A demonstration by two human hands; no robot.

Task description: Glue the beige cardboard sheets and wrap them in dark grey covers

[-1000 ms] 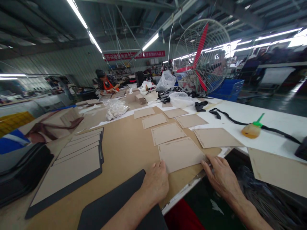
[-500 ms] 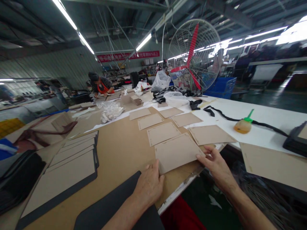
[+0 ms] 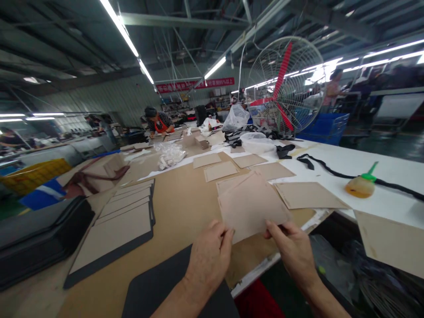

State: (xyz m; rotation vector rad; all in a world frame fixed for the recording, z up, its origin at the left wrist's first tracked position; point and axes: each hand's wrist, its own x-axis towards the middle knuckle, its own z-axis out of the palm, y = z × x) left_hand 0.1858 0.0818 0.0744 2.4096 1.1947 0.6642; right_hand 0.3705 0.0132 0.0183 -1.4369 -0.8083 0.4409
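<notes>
A beige cardboard panel is pinched along its near edge by both hands, tilted slightly up over the brown work surface. My left hand is closed on its near left corner. My right hand grips the same edge farther right, thumb on top. Behind the held panel, another cardboard panel is partly covered by it. Further panels lie beyond, among them a small panel and a right-hand panel. Under my left forearm lies a dark grey sheet.
Overlapping cardboard panels on dark backings lie at left, beside a black stack. A glue bottle with a green nozzle and a black strap rest on the white table. A large fan stands behind; a co-worker bends over the far end.
Both hands have lifted the panel's near edge and tilted it, and its far edge now overlaps the panel behind. The view has swung left.
</notes>
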